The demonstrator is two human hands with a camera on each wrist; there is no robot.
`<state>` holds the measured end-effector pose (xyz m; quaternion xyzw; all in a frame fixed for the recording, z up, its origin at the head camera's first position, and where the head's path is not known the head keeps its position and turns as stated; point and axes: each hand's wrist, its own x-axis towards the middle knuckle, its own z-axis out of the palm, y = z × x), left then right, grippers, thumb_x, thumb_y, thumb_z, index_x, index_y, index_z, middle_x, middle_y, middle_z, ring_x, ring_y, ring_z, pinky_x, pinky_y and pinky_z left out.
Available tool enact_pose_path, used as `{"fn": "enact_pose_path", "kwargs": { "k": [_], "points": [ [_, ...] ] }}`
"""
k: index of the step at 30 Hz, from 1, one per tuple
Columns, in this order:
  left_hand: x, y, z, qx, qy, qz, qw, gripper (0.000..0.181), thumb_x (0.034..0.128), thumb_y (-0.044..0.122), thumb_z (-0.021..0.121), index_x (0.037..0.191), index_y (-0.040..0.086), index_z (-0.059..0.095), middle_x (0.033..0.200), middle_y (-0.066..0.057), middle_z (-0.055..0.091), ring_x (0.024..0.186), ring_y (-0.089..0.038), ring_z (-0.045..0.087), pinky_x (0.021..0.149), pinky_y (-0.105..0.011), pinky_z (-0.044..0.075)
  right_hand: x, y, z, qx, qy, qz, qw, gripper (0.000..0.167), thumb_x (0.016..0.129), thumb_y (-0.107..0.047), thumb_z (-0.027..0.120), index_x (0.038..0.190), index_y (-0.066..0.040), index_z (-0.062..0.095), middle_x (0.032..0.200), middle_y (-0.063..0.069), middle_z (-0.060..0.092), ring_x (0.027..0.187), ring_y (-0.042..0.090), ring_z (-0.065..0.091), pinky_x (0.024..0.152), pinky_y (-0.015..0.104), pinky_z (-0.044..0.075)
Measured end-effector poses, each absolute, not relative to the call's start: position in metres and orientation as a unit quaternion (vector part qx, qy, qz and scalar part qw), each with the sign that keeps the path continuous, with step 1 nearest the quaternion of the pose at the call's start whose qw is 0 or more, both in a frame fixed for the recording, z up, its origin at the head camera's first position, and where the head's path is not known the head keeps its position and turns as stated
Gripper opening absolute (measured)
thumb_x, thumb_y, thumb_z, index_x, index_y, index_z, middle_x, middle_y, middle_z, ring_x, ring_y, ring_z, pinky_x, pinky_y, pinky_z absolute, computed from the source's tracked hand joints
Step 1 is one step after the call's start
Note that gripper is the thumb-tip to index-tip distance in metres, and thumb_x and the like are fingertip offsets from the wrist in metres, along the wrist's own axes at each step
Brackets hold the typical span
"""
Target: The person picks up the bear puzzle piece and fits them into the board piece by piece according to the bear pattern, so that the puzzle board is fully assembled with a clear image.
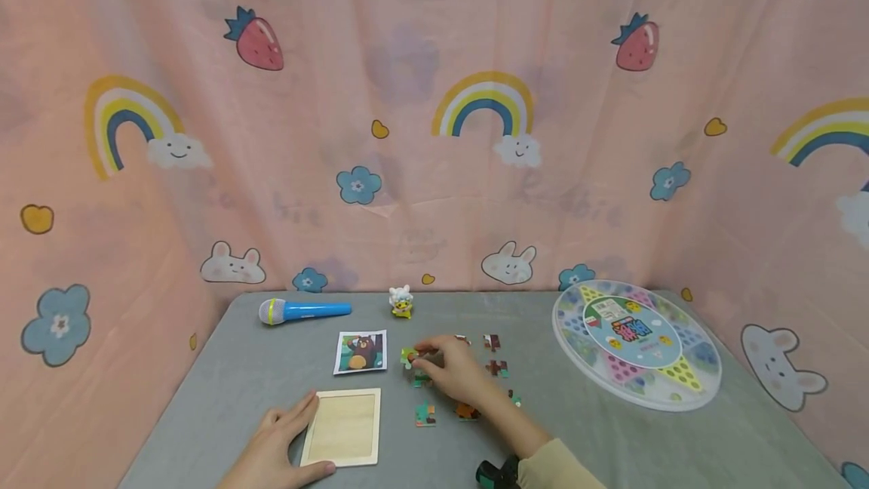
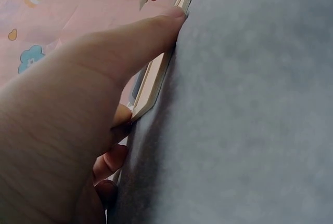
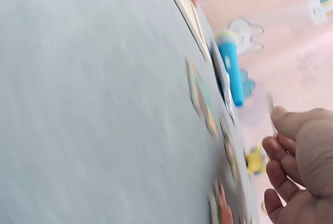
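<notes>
My left hand (image 1: pixel 278 444) holds a shallow wooden puzzle tray (image 1: pixel 342 429) at its left side, thumb at the near edge and fingers by the left edge. The tray lies flat with its bare wood floor showing. My right hand (image 1: pixel 451 372) is raised over the scattered jigsaw pieces and pinches one thin puzzle piece (image 3: pixel 272 114) between thumb and fingertips. Its printed face is hard to make out. Loose jigsaw pieces (image 1: pixel 425 414) lie around and below that hand, which partly hides several. A bear picture card (image 1: pixel 361 352) lies beyond the tray.
At the back are a blue toy microphone (image 1: pixel 305 311) and a small figurine (image 1: pixel 401 302). A large round game board (image 1: pixel 637 345) lies on the right of the grey table (image 1: pixel 611 451). A patterned pink curtain (image 1: pixel 421 195) hangs behind.
</notes>
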<state>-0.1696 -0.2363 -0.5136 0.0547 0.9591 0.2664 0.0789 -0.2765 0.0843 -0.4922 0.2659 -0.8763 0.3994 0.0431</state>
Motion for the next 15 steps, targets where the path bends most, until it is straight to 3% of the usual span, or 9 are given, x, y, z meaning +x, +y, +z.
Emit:
{"fn": "enact_pose_path", "kwargs": {
  "k": [6,15],
  "points": [
    [-0.169,-0.233,-0.513,0.048,0.959,0.265,0.085,0.111,0.0738,0.064,0.09,0.159,0.006,0.049,0.163,-0.013,0.049,0.109,-0.021,0.047,0.093,-0.053,0.053,-0.261,0.065,-0.493,0.264,-0.865,0.426,0.027,0.027,0.102,-0.023,0.074,0.122,-0.005,0.076,0.114,0.005,0.075,0.104,0.021,0.069,0.086,0.034,0.059],
    [-0.168,-0.232,-0.512,0.043,0.962,0.258,0.078,0.111,0.0739,0.065,0.089,0.159,0.008,0.049,0.162,-0.012,0.05,0.112,-0.023,0.049,0.093,-0.053,0.053,-0.247,0.036,-0.488,0.278,-0.869,0.408,0.022,0.024,0.1,-0.025,0.076,0.117,-0.008,0.078,0.11,0.002,0.077,0.106,0.019,0.067,0.092,0.036,0.056]
  ]
}}
